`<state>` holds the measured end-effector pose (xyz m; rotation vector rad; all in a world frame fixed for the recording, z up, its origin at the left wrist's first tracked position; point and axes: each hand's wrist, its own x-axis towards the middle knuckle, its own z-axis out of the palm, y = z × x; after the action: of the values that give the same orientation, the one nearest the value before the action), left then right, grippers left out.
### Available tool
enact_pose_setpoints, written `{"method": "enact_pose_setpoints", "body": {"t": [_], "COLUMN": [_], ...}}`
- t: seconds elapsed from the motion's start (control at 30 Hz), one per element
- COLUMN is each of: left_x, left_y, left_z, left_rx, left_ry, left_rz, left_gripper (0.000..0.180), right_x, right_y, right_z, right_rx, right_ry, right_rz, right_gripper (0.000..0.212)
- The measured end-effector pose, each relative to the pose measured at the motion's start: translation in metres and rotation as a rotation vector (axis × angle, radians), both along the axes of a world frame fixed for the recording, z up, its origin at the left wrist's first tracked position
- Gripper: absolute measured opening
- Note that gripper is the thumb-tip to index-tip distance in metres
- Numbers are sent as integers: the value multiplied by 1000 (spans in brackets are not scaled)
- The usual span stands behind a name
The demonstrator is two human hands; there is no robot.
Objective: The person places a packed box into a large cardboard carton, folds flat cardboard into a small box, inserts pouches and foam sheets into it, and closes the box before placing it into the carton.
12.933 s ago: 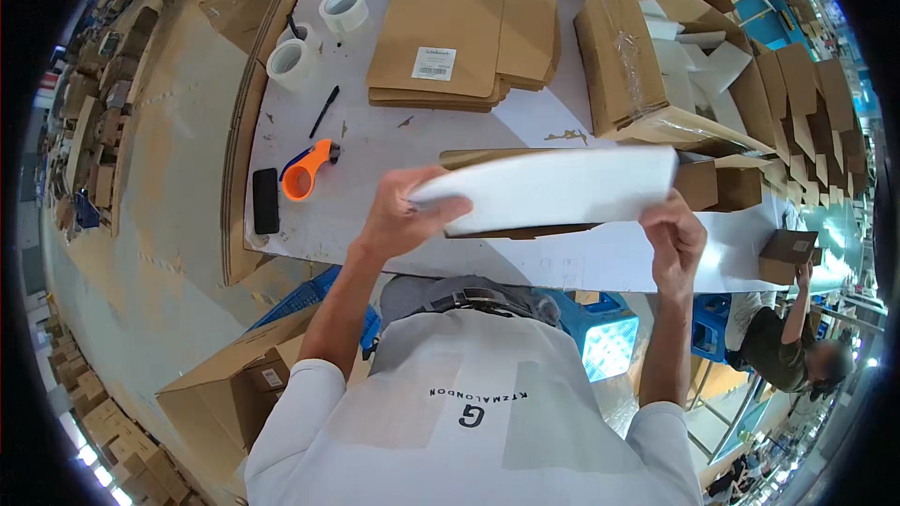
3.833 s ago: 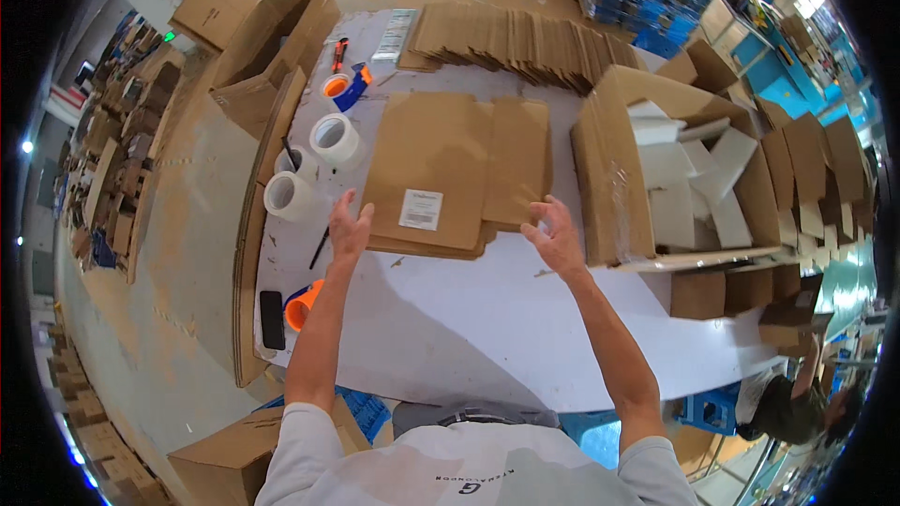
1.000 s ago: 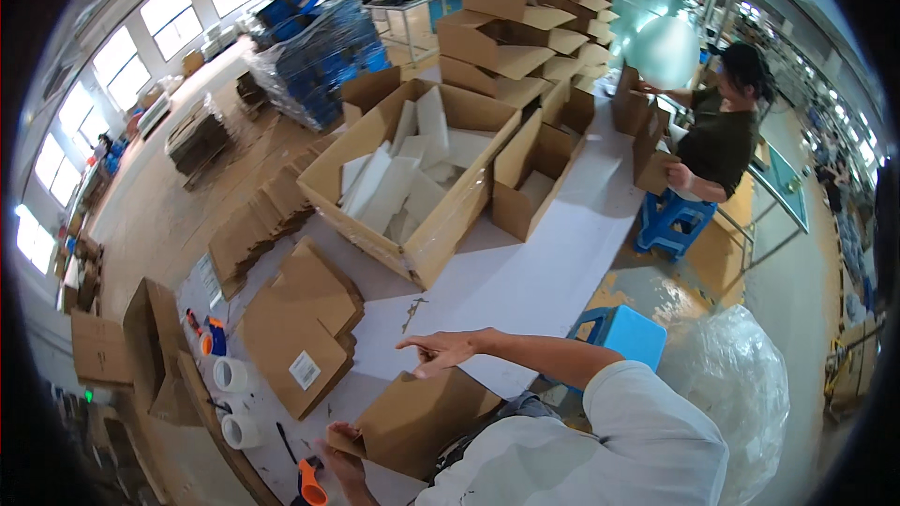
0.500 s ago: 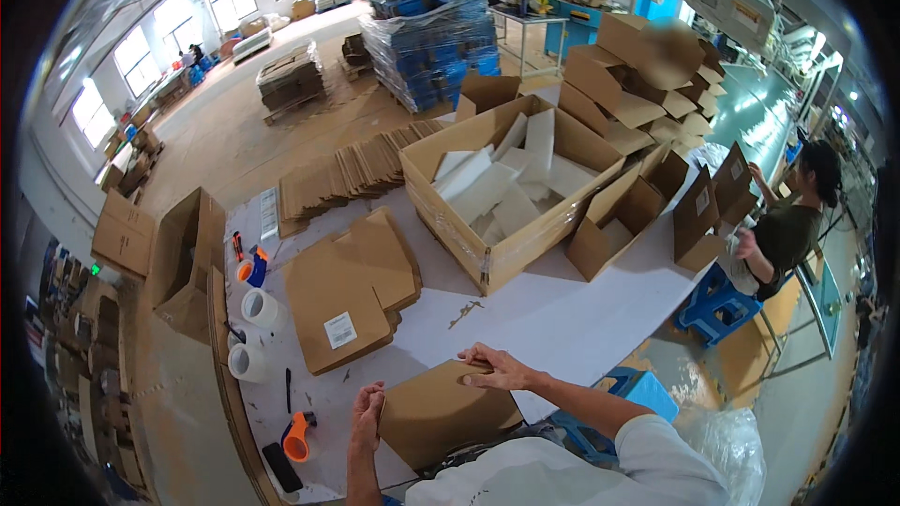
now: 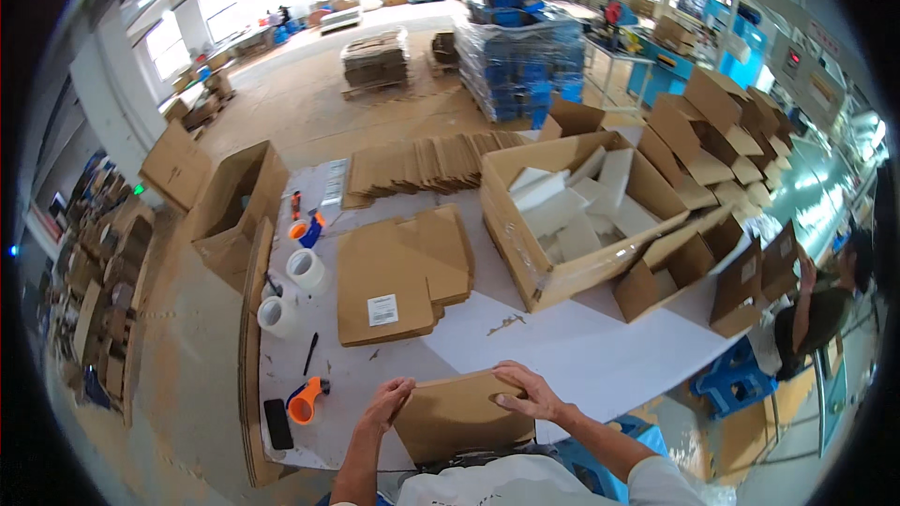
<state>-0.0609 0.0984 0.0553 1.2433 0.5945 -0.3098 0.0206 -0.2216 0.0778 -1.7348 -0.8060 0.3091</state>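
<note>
A brown cardboard piece [image 5: 459,420] is held between my two hands at the near edge of the white table. My left hand [image 5: 386,402] is closed on its upper left corner. My right hand [image 5: 530,392] grips its top edge near the right corner, thumb on the near face and fingers over the edge. The lower part of the cardboard runs down against my body, where it is partly hidden. Just beyond lies a stack of flat cardboard blanks [image 5: 394,267] with a white label [image 5: 382,310] on top.
A large open carton [image 5: 525,292] holds white foam pieces. Flat cardboard [image 5: 422,164] lies in a fanned row behind. Tape rolls [image 5: 307,272], an orange tape dispenser [image 5: 303,403], a black pen [image 5: 310,354] and a phone [image 5: 277,424] line the left. A co-worker [image 5: 811,314] sits at right.
My view has swung to the right-to-left shifted framing, so the scene sits further right and lower. Both hands keep hold of the cardboard, which now stands more upright.
</note>
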Motion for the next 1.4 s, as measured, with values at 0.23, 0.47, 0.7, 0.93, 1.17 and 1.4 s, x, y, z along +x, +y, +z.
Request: {"method": "enact_pose_setpoints", "body": {"t": [0.23,0.47,0.7,0.93,1.17,1.4], "left_x": [-3,-36,-46,-28,-32,-43], "left_y": [13,-8,-23,-27,-25,-23], "left_z": [-42,-6,-3,0,3,2], "left_rx": [75,-171,216,262,234,298], "left_ry": [-180,-336,-219,-197,-242,-380], "left_rz": [-96,95,-30,-2,21,-50], "left_gripper": [19,26,35,43,45,36], "right_x": [0,7,-6,7,3,-18], "right_y": [2,-6,-2,8,0,3], "right_z": [3,-19,-51,-41,-35,-23], "right_rx": [-97,-109,-14,-327,-115,42], "right_ry": [-102,295,382,140,242,205], "right_rz": [87,122,-77,-235,-160,-156], "right_gripper": [49,35,28,33,38,27]}}
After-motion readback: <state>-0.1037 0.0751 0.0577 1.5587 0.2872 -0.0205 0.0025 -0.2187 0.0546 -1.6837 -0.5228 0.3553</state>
